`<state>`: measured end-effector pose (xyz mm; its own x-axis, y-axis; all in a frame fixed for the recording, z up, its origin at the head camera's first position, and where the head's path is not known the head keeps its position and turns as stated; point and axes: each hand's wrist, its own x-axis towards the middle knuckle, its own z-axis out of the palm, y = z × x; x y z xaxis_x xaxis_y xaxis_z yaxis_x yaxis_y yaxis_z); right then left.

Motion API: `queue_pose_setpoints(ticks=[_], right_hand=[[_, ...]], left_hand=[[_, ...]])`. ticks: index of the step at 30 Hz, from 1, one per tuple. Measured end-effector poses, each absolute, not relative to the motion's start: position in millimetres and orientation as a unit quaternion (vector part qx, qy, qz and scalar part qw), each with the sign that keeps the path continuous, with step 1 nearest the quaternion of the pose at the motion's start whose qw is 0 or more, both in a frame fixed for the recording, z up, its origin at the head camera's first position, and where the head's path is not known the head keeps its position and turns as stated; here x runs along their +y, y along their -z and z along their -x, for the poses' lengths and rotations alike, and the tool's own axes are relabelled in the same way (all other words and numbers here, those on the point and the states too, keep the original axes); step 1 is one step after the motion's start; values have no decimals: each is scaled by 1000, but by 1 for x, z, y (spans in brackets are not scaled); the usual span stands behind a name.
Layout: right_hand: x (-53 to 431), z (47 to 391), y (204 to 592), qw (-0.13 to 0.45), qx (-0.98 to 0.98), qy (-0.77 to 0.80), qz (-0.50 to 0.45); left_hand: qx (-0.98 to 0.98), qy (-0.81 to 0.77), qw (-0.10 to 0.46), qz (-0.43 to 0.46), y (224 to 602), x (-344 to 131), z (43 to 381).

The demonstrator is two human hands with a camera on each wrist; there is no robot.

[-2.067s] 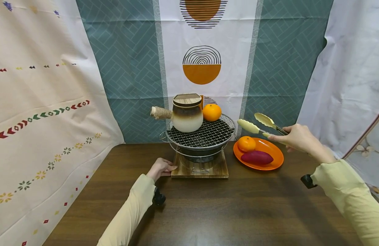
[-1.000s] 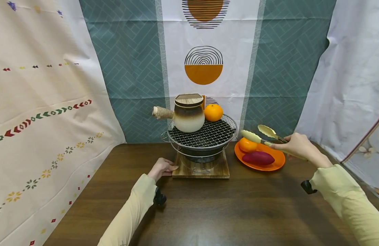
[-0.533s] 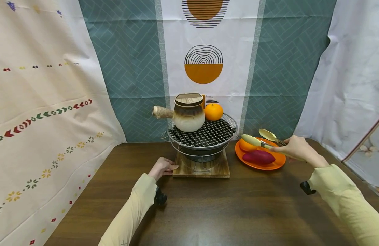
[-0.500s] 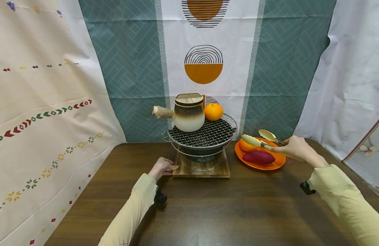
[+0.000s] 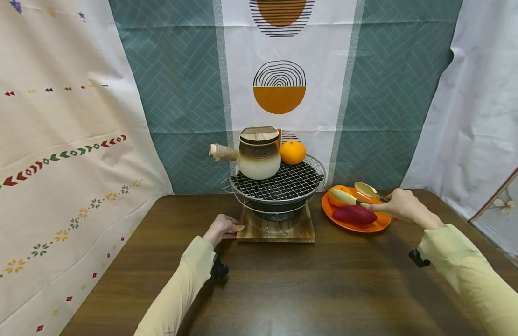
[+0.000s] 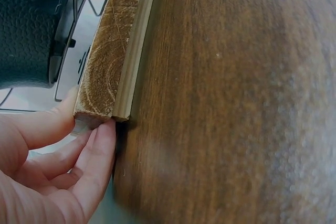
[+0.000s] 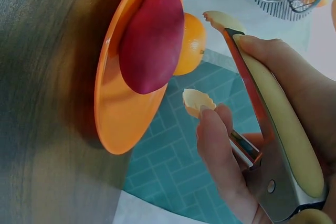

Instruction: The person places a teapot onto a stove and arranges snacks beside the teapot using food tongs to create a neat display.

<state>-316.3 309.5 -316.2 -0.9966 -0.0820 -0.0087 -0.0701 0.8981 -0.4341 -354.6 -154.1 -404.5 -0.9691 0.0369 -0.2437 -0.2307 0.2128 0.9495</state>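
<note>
In the head view my right hand (image 5: 403, 205) holds a pair of metal tongs with cream tips (image 5: 345, 198). The tips stand apart over the orange plate (image 5: 384, 224). On that plate lie a mandarin (image 7: 193, 43), partly behind the tongs in the head view, and a purple sweet potato (image 5: 354, 215). A gap separates the tongs from both in the right wrist view. My left hand (image 5: 221, 228) pinches the front left corner of a wooden board (image 5: 302, 229), thumb on top and fingers at its edge. A round grill (image 5: 280, 187) stands on this board.
A cream and brown pot (image 5: 259, 165) with a wooden lid and rope-wrapped handle (image 5: 222, 152) sits on the grill's left part. Another mandarin (image 5: 293, 152) rests beside it. Patterned cloth (image 5: 280, 46) hangs behind the brown table (image 5: 276, 284).
My right hand has lowered the tongs from above the plate to around the level of the mandarin on it. The left hand has stayed at the board's corner.
</note>
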Motion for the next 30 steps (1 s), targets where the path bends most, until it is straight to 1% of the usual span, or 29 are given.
queue_pose_setpoints(ticks=[15, 21, 30], right_hand=[[306, 324, 321, 27, 975, 219, 38], [304, 327, 323, 22, 978, 204, 45], [301, 332, 322, 37, 977, 203, 50]], left_hand=[[775, -620, 107, 62, 408, -155, 355], [775, -619, 107, 65, 407, -154, 355], [763, -632, 121, 57, 404, -156, 355]])
